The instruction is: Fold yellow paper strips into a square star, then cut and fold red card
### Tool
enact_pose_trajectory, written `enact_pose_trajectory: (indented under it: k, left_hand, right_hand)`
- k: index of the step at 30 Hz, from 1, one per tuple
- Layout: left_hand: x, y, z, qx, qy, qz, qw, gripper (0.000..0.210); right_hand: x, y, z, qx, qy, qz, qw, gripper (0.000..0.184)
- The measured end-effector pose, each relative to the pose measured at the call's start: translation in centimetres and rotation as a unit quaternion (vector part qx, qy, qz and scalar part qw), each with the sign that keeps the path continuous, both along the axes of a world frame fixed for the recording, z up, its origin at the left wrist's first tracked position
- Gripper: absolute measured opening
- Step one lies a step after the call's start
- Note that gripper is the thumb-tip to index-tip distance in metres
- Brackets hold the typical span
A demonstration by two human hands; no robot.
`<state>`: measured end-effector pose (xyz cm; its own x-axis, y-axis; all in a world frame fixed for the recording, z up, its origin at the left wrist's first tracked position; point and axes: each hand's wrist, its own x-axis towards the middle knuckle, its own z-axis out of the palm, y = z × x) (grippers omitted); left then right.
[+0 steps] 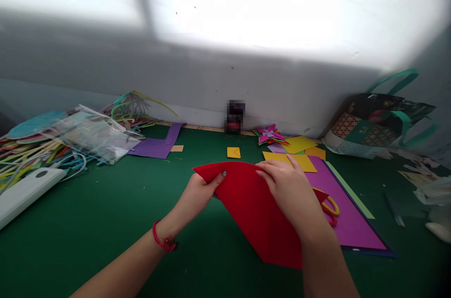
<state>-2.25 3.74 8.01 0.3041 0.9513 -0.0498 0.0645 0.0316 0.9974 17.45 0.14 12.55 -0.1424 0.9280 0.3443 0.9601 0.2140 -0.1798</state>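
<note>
A large red sheet of paper (243, 194) is held up over the green table, bent along its upper edge and creased lower down. My left hand (204, 188) pinches its left corner, thumb on top and the other fingers mostly hidden beneath. At the upper right edge, my right hand (282, 178) grips the same sheet with bent fingers; its underside is hidden. Just right of the sheet, partly covered by my right forearm, lie scissors with yellow and red handles (331, 209). They rest on a stack topped by magenta paper (352, 223).
Pipe cleaners (130, 105), a clear plastic bag (95, 133) and a white power strip (31, 192) lie left. A purple paper piece (151, 147) and a small yellow envelope (234, 152) sit behind. Paper stars (270, 133) and a patterned bag (366, 124) are at back right.
</note>
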Motion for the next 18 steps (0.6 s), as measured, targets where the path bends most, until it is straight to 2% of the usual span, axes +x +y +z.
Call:
enact_pose_trajectory:
  k: [5, 9, 13, 18]
  left_hand:
    - [-0.2, -0.3, 0.6, 0.012, 0.011, -0.048, 0.999, 0.027]
    - [-0.4, -0.5, 0.7, 0.019, 0.011, -0.067, 0.998, 0.029]
    - [-0.1, -0.9, 0.7, -0.007, -0.015, -0.071, 0.997, 0.029]
    - [0.0, -1.1, 1.5, -0.040, -0.040, -0.118, 0.991, 0.033]
  right_hand:
    - [0.5, 0.3, -0.3, 0.022, 0.000, -0.023, 0.999, 0.023]
    - [-0.2, 0.1, 0.3, 0.031, 0.079, 0.008, 0.996, 0.027]
    - [-1.4, -0.5, 1.2, -0.032, 0.159, 0.067, 0.984, 0.022]
    - [-0.8, -0.9, 1.4, -0.123, 0.195, 0.079, 0.970, 0.031]
